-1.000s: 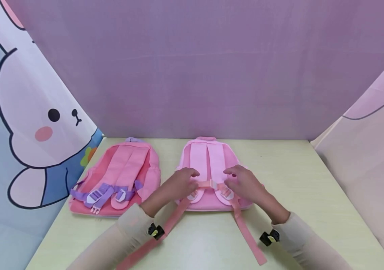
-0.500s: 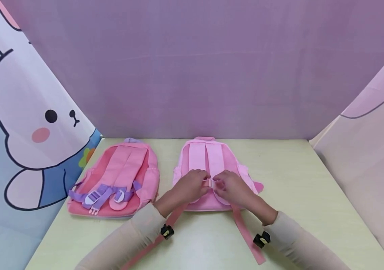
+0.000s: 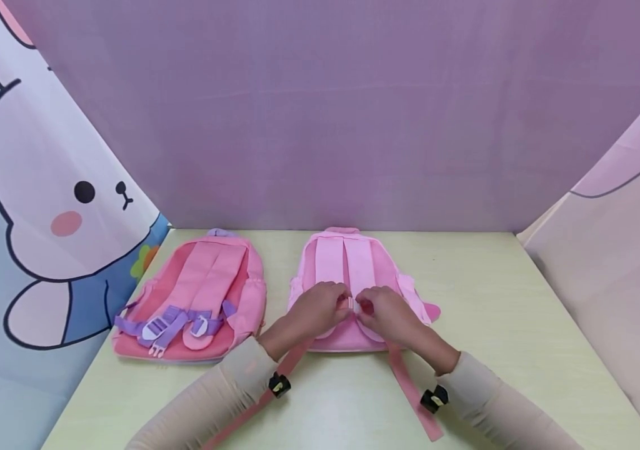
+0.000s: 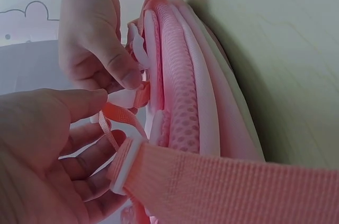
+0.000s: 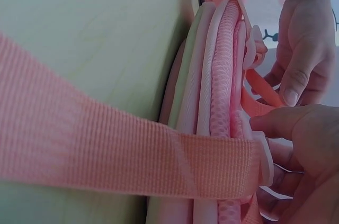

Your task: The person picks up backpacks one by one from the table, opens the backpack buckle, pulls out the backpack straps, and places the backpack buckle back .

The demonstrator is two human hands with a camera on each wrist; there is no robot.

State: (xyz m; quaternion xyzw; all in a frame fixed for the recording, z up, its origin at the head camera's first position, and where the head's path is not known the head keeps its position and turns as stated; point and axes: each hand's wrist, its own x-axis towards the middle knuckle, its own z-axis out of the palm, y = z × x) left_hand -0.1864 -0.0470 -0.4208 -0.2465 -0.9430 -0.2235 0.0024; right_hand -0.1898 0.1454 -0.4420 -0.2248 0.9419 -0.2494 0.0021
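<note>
A light pink backpack [image 3: 344, 250] lies on the table with its shoulder straps facing up. Over its lower back, my left hand [image 3: 320, 309] pinches one side of the coral chest strap [image 4: 121, 112] between thumb and fingers. My right hand [image 3: 390, 315] pinches the other side, at the pale plastic buckle [image 4: 123, 98]. The two hands face each other a short gap apart, with the buckle joining the strap between them. In the right wrist view, the fingers of my right hand [image 5: 312, 160] partly hide the buckle.
To the left lies a second backpack [image 3: 207, 275], coral with purple straps. Loose coral webbing [image 3: 410, 387] trails toward the front of the pale table [image 3: 522, 331]. A purple backdrop [image 3: 354, 112] stands behind, with a rabbit-printed cloth [image 3: 44, 187] at left.
Both hands have come inward from the backpack's sides to the chest strap buckle and taken hold there. Over the last half second they have barely moved.
</note>
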